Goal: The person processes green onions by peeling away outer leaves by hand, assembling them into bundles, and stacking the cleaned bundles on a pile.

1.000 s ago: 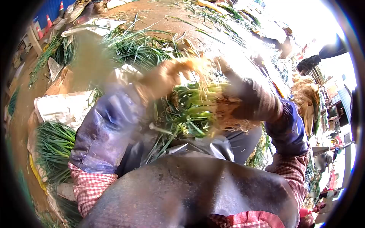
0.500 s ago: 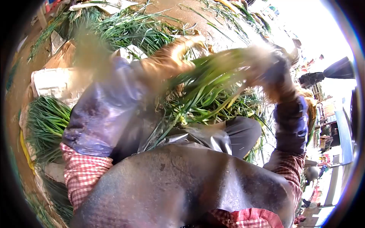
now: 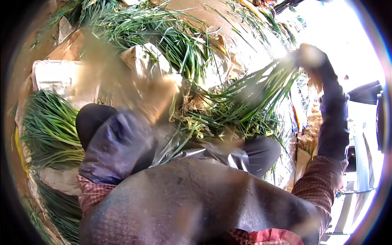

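My right hand (image 3: 312,59) is raised at the upper right, closed around one end of a bunch of green onions (image 3: 261,87). The long leaves fan down and to the left from it toward the heap. My left hand (image 3: 161,96), smeared by motion, is low near my left knee, beside the roots and pale stems of loose green onions (image 3: 196,102). Its fingers cannot be made out. Between my knees lies a tangled heap of green onions (image 3: 228,118) with yellowish trimmings.
More green onions (image 3: 163,32) lie in a long pile ahead. A neat bundle (image 3: 53,126) rests at my left, near a pale sack (image 3: 61,77). A dark apron (image 3: 196,200) covers my lap. Structures stand at the far right.
My right hand has moved up and to the right, drawing the green onions out with it. My left hand has come back down and left, away from the bunch.
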A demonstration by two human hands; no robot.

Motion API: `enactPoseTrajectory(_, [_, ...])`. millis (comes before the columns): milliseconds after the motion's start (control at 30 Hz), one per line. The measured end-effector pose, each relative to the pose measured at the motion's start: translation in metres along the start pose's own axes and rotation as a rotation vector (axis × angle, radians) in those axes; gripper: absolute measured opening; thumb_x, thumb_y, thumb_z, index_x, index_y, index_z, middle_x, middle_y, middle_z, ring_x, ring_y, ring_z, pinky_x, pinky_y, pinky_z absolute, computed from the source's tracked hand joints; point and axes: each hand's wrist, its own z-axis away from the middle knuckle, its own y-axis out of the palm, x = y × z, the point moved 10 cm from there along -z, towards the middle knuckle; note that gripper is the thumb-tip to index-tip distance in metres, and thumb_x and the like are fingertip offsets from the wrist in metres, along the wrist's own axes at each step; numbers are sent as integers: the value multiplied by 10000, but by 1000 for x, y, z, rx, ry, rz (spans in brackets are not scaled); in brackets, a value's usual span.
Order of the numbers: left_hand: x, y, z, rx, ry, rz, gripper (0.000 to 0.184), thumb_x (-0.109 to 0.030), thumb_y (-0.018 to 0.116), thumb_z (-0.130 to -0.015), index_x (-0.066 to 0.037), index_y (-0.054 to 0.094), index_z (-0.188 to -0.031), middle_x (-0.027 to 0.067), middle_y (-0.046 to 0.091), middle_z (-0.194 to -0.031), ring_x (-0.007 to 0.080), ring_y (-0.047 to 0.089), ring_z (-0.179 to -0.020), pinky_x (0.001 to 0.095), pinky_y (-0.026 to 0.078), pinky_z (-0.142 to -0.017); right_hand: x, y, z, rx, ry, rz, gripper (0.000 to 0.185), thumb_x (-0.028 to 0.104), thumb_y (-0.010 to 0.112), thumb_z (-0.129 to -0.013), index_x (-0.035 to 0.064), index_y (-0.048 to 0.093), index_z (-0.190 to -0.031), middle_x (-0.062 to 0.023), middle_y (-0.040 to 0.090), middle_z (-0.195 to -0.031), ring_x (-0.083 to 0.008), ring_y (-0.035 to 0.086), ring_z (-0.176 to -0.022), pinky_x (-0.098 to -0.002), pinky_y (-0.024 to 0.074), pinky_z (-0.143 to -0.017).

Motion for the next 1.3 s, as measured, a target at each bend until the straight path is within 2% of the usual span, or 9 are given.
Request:
enactPoseTrajectory(333, [68, 56, 13, 233, -30, -17, 278, -63, 611, -857, -10, 592, -1129, 71, 636, -1080, 134, 579, -1003, 263, 458, -904, -20, -15, -76, -251, -72, -78, 234, 124, 566, -861, -17, 576, -1048, -98, 613, -966, -184, 602, -843, -300, 514, -747])
enactPoseTrajectory(400, [90, 47, -1, 115, -154, 473, 273, -57, 606, -863, -11, 596, -1131, 71, 633, -1100, 138, 580, -1005, 259, 451, -913, -33, -13, -88, -350, -63, -224, 231, 131, 569, -858, -12, 581, -1040, -96, 612, -960, -183, 598, -839, -300, 510, -743])
enactPoseTrajectory(533, [199, 14, -39, 100, -134, 537, 278, -96, 510, -917, 11, 565, -1168, 133, 615, -1143, 210, 580, -1051, 323, 443, -953, -66, 58, -100, -385, -33, -870, 226, 145, 573, -852, -2, 592, -1022, -90, 609, -946, -181, 589, -831, -299, 503, -735])
enactPoseTrajectory(633, [128, 22, -11, -108, -470, 460, 346, -133, 475, -908, 33, 525, -1208, 174, 593, -1170, 269, 559, -1100, 376, 421, -986, -7, 173, -56, 26, -32, -1544, 381, 116, 513, -863, -37, 478, -1210, -188, 567, -1155, -285, 585, -1003, -365, 499, -882])
enactPoseTrajectory(767, [164, 24, -22, -97, -438, 306, 378, -196, 606, -837, -3, 570, -1161, 102, 634, -1066, 221, 567, -1045, 367, 472, -889, -59, 269, -12, -64, 378, -1694, 401, 186, 510, -842, -27, 494, -1182, -151, 613, -1036, -270, 629, -849, -422, 544, -769])
enactPoseTrajectory(967, [143, 58, -2, -48, -540, 743, 495, -373, 672, -829, -30, 554, -1166, 128, 583, -1142, 278, 554, -1063, 382, 442, -932, -61, 295, 43, -80, 413, -1808, 367, 189, 498, -798, -41, 558, -1077, -164, 636, -977, -303, 637, -816, -437, 540, -752])
enactPoseTrajectory(1067, [146, 46, 0, -225, -489, 434, 361, -272, 655, -856, -20, 588, -1106, 97, 637, -1012, 229, 617, -883, 355, 503, -811, -45, 296, 60, -8, 298, -1871, 453, 359, 450, -905, 40, 487, -1224, -141, 588, -1136, -287, 600, -971, -463, 506, -840])
enactPoseTrajectory(1167, [105, 52, -15, -131, -200, 294, 224, -153, 608, -885, -19, 617, -1064, 37, 668, -864, 105, 598, -669, 221, 494, -583, -35, 303, 67, -111, 486, -1855, 378, 218, 516, -824, -28, 557, -1109, -152, 636, -1008, -265, 632, -860, -392, 535, -782])
enactPoseTrajectory(1300, [87, 92, -19, 201, -321, 565, 302, -214, 641, -871, -84, 593, -1139, 29, 654, -1009, 107, 623, -811, 250, 540, -658, -14, 325, 73, 68, 436, -1929, 445, 143, 527, -786, -34, 498, -1193, -159, 621, -1047, -270, 621, -935, -411, 518, -834])
